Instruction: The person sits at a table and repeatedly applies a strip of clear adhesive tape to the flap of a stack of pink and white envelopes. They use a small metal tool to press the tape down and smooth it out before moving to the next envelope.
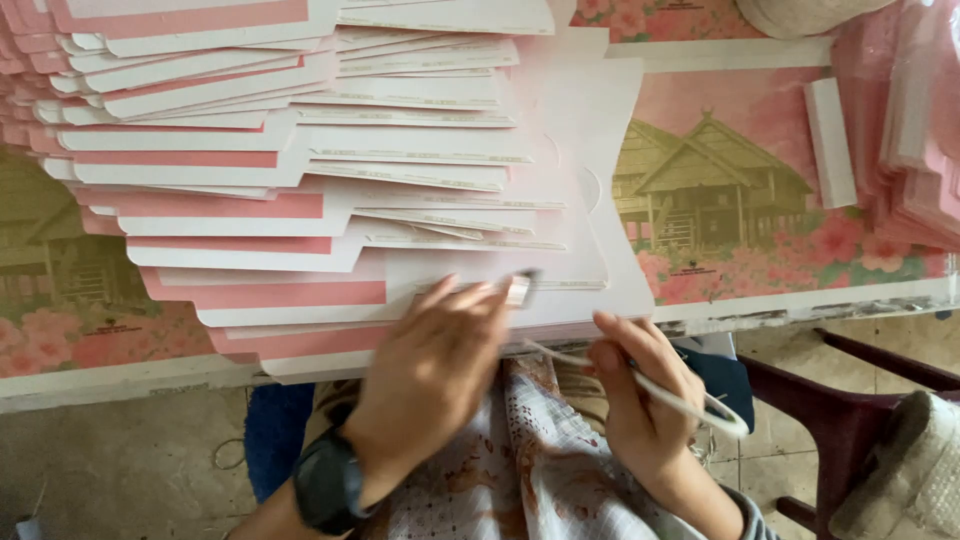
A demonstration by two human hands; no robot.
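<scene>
Over card stack (330,190), left hand (430,375) flat

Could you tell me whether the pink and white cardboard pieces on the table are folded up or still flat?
Flat: the cardboard pieces lie fanned, overlapping like unfolded sheets.

Small packaging workshop — fanned stacks of flat pink-and-white carton blanks (300,170) cover the counter (800,300), concrete floor (130,460) and plastic chair (840,410) below.

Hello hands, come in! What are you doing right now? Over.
Left hand flat on the nearest pink-and-white card sheet. Right hand pinching a white cord. Fanned stack of sheets behind, nothing blocking.
</scene>
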